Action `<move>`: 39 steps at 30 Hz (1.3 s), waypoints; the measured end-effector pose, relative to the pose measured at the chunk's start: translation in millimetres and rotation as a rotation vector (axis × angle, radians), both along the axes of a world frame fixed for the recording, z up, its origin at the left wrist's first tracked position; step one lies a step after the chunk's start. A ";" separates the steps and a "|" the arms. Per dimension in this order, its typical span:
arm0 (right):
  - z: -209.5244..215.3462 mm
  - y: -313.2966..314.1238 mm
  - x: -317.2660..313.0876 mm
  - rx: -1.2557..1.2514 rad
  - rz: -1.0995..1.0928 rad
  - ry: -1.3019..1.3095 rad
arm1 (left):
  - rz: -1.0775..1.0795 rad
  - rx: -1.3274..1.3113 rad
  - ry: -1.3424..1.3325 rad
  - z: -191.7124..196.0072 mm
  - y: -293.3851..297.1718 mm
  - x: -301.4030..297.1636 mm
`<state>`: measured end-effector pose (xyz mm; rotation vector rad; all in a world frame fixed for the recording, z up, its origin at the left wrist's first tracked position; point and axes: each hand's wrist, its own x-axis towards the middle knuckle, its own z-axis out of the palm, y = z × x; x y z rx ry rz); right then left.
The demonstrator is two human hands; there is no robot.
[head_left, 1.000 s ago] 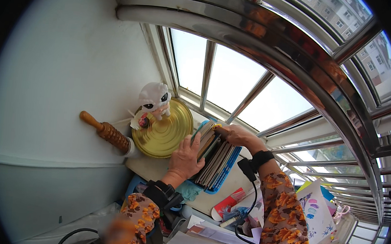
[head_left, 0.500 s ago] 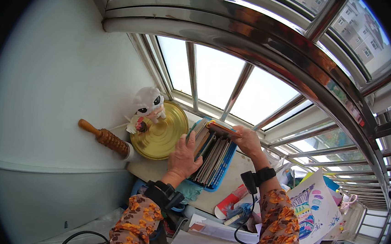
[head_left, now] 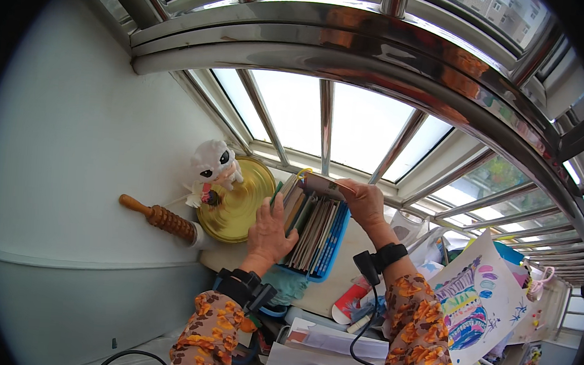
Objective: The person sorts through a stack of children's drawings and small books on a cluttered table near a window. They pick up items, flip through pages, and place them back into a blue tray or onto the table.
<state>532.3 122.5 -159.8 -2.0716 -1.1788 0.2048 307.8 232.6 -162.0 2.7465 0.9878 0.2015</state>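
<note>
A blue plastic basket (head_left: 336, 249) stands on a pale ledge, packed with thin books (head_left: 314, 231) set on edge. My right hand (head_left: 365, 205) grips a thin brown book (head_left: 324, 185) by its right end, at the basket's far side. That book lies crosswise to the row, tilted, with its lower part among the others. My left hand (head_left: 270, 238) rests at the left side of the row, fingers spread and nothing held in them. A dark green edge of a book or folder shows beside its fingertips.
Left of the basket are a round gold lid or tray (head_left: 248, 196), a white big-eyed figurine (head_left: 216, 164) and a wooden ridged roller (head_left: 165, 219). Metal window bars (head_left: 325, 127) rise behind. Drawn-on paper (head_left: 471, 303) and clutter lie right; white papers (head_left: 322, 363) lie near.
The view has shifted slightly. My right hand has tipped the brown book so more of its flat face shows. My left hand stays spread by the row.
</note>
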 end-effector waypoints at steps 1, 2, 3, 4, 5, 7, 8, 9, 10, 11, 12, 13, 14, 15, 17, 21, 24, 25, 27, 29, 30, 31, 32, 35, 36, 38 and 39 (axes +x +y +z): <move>9.2 -4.6 3.4 0.065 0.001 0.047 | -0.001 0.012 -0.016 -0.5 -1.2 -0.4; 18.7 -14.0 5.1 0.137 -0.007 0.131 | 0.000 -0.007 -0.006 -0.6 -2.0 -0.7; 28.3 -25.3 6.9 0.130 -0.061 0.094 | 0.003 -0.012 -0.013 0.2 -1.7 0.4; 36.5 -38.6 6.6 0.191 -0.079 0.042 | 0.008 -0.022 -0.019 1.7 -2.0 1.4; 43.0 -52.7 4.4 0.137 -0.143 0.046 | 0.004 -0.034 -0.014 4.3 -3.2 1.6; 52.7 -79.2 -0.8 0.106 -0.231 0.037 | 0.016 -0.080 0.025 14.8 -3.0 4.6; 56.1 -93.4 -5.1 0.055 -0.245 0.108 | -0.027 0.054 -0.042 22.1 -4.6 6.0; 59.9 -107.8 -9.0 0.011 -0.255 0.188 | -0.058 0.166 -0.079 30.6 -7.4 7.8; 62.1 -118.2 -11.4 -0.044 -0.271 0.288 | -0.082 0.268 -0.098 39.5 -11.7 10.3; 62.8 -125.0 -12.5 -0.019 -0.187 0.377 | -0.178 0.203 -0.165 48.1 -17.7 13.6; 63.4 -131.6 -14.5 -0.004 -0.109 0.486 | -0.267 0.124 -0.214 55.5 -24.9 17.5; 63.8 -137.6 -17.4 -0.032 -0.067 0.607 | -0.343 0.036 -0.276 60.6 -32.7 22.6; 63.4 -140.6 -20.1 -0.016 0.002 0.714 | -0.292 -0.436 -0.343 63.3 -39.1 31.4; 62.2 -142.1 -22.7 -0.039 0.032 0.830 | -0.214 -0.912 -0.413 64.3 -46.1 41.0; 60.4 -144.1 -23.5 -0.073 0.140 0.944 | -0.155 -1.592 -0.491 64.0 -54.2 54.7; 50.0 -145.4 -28.9 0.059 0.118 1.076 | -0.036 -1.592 -0.404 58.7 -62.5 52.5; 35.2 -150.3 -43.2 0.204 -0.044 1.315 | 0.096 -1.544 -0.590 51.6 -74.9 51.6; 28.9 -150.8 -50.2 0.234 -0.056 1.365 | 0.152 -1.547 -0.641 49.9 -78.0 52.4; 18.8 -156.1 -61.7 0.243 -0.049 1.454 | 0.203 -1.550 -0.705 48.9 -83.2 53.5; 11.6 -158.6 -64.7 0.300 -0.046 1.446 | 0.225 -1.555 -0.707 51.8 -84.1 54.3; 9.6 -159.9 -66.3 0.330 -0.044 1.444 | 0.132 -1.409 -0.748 54.8 -83.5 53.9; 9.3 -161.8 -64.4 0.303 -0.048 1.413 | 0.069 -1.271 -0.761 58.4 -81.3 53.7; 9.5 -163.0 -63.4 0.296 -0.057 1.393 | -0.046 -1.117 -0.812 62.1 -78.9 53.4; 13.3 -166.5 -60.6 0.284 -0.080 1.329 | -0.037 -0.975 -0.485 71.0 -68.3 48.2; 14.9 -167.6 -61.0 0.290 -0.088 1.307 | -0.029 -0.989 -0.494 70.9 -70.2 47.2; 16.9 -166.7 -63.1 0.327 -0.128 1.274 | 0.028 -1.021 -0.479 66.3 -74.4 43.4; 17.6 -165.9 -64.9 0.357 -0.162 1.262 | 0.084 -1.075 -0.537 61.4 -77.6 43.2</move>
